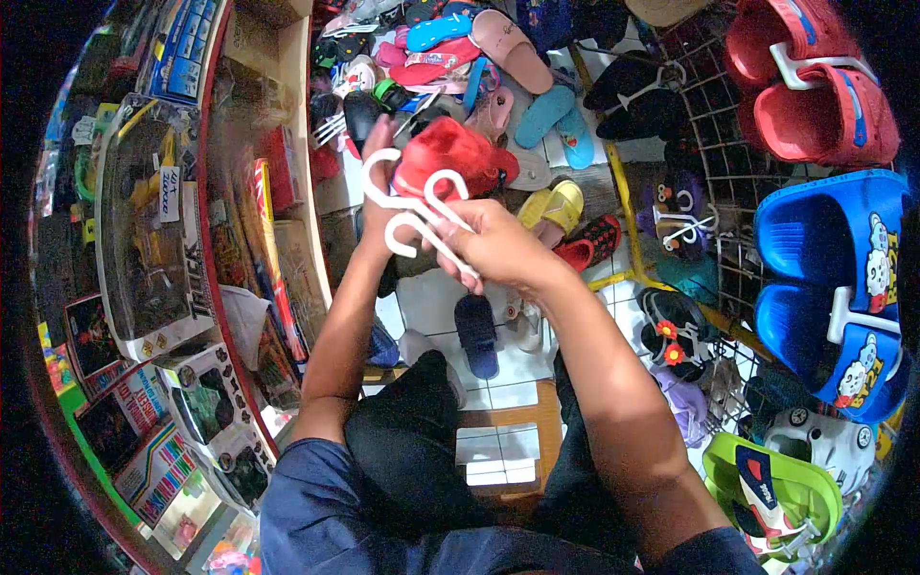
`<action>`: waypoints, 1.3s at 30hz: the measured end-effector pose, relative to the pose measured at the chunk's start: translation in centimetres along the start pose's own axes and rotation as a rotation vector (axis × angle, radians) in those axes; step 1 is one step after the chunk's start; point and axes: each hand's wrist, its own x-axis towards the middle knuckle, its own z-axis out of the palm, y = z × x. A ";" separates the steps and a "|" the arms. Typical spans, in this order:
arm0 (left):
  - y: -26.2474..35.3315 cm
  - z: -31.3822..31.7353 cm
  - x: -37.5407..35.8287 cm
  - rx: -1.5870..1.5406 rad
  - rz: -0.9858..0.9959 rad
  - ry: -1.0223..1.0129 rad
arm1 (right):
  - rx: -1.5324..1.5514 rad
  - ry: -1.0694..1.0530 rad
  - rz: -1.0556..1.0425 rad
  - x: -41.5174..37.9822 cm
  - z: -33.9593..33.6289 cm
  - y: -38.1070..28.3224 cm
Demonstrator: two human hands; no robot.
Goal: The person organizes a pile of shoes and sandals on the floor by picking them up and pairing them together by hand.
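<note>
Several white plastic shoe hangers point(422, 218) with curved hooks are bunched in my right hand point(503, 247), its thumb and fingers closed around their stems. Just beyond the hooks, my left hand point(377, 196) reaches forward with its fingers pointing away from me. A red shoe-like item point(436, 158) rests against the palm side of that hand; its exact kind is hard to make out. The hooks cross in front of part of my left hand and hide some of its fingers.
A heap of mixed sandals point(436, 67) covers the floor ahead. Yellow slippers point(551, 211) and a dark blue slipper point(476, 335) lie nearer. To the right, a wire rack point(714, 105) carries red clogs point(805, 110) and blue slides point(815, 240). Boxed toys point(158, 230) line the left shelf.
</note>
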 end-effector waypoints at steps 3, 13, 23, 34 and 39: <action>0.2 1.1 -1.6 -0.319 -0.248 -0.155 | -0.030 -0.229 0.006 -0.4 0.2 -0.5; -8.2 6.1 -15.8 0.756 0.001 -1.073 | 0.067 0.451 0.024 0.4 -1.2 0.1; -17.0 -0.3 -20.5 0.816 -0.879 0.351 | -0.479 0.539 0.027 1.0 -1.1 1.4; -13.6 -4.2 -10.2 0.633 -0.228 0.263 | -0.765 0.513 0.072 0.7 -0.8 1.9; -16.0 -5.0 -5.0 0.703 -0.324 0.291 | -0.814 0.458 0.092 0.6 -0.4 1.7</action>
